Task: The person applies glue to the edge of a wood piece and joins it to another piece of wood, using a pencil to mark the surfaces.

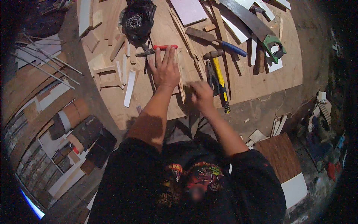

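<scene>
My left hand lies flat, fingers spread wide and holding nothing, pressing a thin wooden strip down onto the plywood desk. My right hand sits just beside the near end of that strip, fingers curled in a narrow grip; the hand is blurred, so I cannot tell whether it pinches something small or only the strip's end.

Just beyond my left fingertips lie the red-handled pliers, nearly touching them, and past those the black plastic bag. Just to the outer side of my right hand lies the yellow-handled hammer, its head pointing away from me, with a second pair of pliers between it and the strip. Farther out are the blue-handled trowel and the green-handled handsaw. Offcuts of wood lie scattered to the outer side of my left hand.

What I judge risky: the strip is narrow and held only by palm pressure, so a sideways push from my right hand could make it slide or pivot under the left. My left fingers lie close along the strip, so anything sharp or struck at its near end could slip toward them. The hammer lies near the desk's edge by my right wrist; a careless sweep of my forearm could knock it to the floor.
</scene>
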A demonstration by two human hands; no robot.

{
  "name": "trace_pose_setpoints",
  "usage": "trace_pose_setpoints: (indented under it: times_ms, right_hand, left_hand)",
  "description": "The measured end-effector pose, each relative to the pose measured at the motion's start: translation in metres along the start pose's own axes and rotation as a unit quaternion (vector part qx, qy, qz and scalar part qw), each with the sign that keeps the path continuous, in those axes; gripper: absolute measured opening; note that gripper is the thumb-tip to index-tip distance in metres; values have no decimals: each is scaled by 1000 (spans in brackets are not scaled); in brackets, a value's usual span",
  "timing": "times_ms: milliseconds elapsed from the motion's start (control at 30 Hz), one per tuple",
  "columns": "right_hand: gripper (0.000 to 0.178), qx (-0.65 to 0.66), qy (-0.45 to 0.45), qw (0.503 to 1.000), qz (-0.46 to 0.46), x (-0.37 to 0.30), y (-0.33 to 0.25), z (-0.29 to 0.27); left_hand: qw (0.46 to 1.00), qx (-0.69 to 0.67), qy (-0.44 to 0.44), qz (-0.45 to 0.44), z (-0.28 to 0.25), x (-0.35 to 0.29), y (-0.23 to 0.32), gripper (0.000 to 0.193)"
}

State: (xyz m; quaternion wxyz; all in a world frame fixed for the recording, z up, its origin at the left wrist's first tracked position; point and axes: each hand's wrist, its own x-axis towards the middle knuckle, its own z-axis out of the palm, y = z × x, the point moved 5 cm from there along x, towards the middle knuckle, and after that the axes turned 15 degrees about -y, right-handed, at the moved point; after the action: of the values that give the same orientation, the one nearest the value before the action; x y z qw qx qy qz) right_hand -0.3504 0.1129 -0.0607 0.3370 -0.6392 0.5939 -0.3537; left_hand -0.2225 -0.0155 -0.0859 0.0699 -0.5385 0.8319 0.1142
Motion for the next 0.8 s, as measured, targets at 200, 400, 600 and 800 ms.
trace_pose_setpoints:
  times_ms: [200,400,600,800]
  right_hand:
    - [25,-13,96,995,-2,90,19,-2]
    - [26,-32,86,996,-2,98,26,13]
    - [28,-42,68,997,12,101,27,14]
    - [29,-81,-5,996,33,77,34,18]
  left_hand:
    - [1000,7,9,-2,2,1,1,66]
    - [1000,-16,-1,-2,1,1,0,66]
    - [1000,-29,0,6,-1,-1,0,57]
    - [1000,-7,-2,-11,3,1,1,66]
